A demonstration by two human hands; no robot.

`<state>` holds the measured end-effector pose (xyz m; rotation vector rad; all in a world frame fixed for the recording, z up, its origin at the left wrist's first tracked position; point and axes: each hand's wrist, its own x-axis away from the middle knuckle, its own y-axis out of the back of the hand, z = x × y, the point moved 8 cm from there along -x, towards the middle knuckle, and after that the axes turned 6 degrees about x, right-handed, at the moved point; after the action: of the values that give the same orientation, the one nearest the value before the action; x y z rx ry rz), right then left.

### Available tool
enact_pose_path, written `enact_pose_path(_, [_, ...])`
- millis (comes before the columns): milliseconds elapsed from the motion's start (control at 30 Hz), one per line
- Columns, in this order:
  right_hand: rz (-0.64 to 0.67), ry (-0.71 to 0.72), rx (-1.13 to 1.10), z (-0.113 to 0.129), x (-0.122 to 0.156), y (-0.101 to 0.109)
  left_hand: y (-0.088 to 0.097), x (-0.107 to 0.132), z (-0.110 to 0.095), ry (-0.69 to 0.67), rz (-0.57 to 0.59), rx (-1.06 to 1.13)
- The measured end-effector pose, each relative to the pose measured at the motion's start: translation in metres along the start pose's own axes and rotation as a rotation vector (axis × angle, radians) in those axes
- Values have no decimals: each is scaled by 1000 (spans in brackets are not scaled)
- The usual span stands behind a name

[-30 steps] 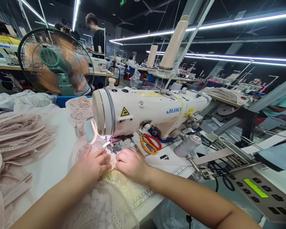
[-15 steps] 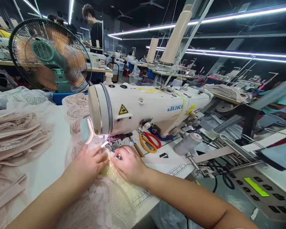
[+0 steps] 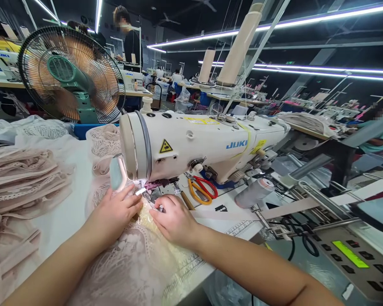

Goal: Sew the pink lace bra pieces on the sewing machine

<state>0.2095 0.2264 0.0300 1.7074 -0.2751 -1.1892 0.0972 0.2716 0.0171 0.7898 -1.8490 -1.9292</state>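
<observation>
Pale pink lace fabric (image 3: 124,263) drapes over the machine bed toward me, with a shiny yellowish patch (image 3: 169,261) beside it. My left hand (image 3: 115,216) rests on the lace left of the needle area, fingers stretched out and pressing it down. Just right of the presser foot (image 3: 149,196), my right hand (image 3: 175,221) is closed, thumb and forefinger pinching the lace's edge close to a small metal part. Above both hands extends the white sewing machine (image 3: 181,142), its lamp lighting the stitching spot. The needle tip itself is hidden.
Piled pink lace pieces (image 3: 25,174) lie on the left. Behind the machine head stands a large fan (image 3: 62,68). Yellow-and-red-handled snips (image 3: 199,191), a black blade (image 3: 221,208) and a grey thread cone (image 3: 254,193) lie to the right, near a control panel (image 3: 351,255).
My left hand has slid slightly left and down, leaving a wider gap between the hands. The right hand stays near the presser foot. The whole view has shifted a little.
</observation>
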Motion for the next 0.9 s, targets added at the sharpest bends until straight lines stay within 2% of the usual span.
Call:
enact_pose_path(300, [-4,-12,-8,-1,0,0,0,0,19,119,-17,-126])
enact_pose_path(400, [-43,-1,-61,-2,-1,7,18,3,14,99,-159,-119])
enact_pose_path(467, [-85,2,-114,-4,-1,16,36,7,-1,27,-306,-47])
enact_pose_path(500, [-98,-7,-145,-6,-1,22,42,7,-10,-17,-340,26])
enact_pose_path(567, [-90,-56,-216,-8,2,31,40,5,-25,-64,-280,180])
enact_pose_path(667, [-26,-169,-329,-8,15,38,17,0,-32,-1,-43,298])
enact_pose_path(700, [2,-216,-354,-6,22,38,11,-1,-29,43,-1,336])
enact_pose_path(767, [82,-327,-392,-1,37,35,6,0,-14,143,3,486])
enact_pose_path(833, [203,-406,-424,10,49,27,7,3,5,261,-55,681])
enact_pose_path(900, [341,-371,-452,31,52,19,11,7,22,364,-131,840])
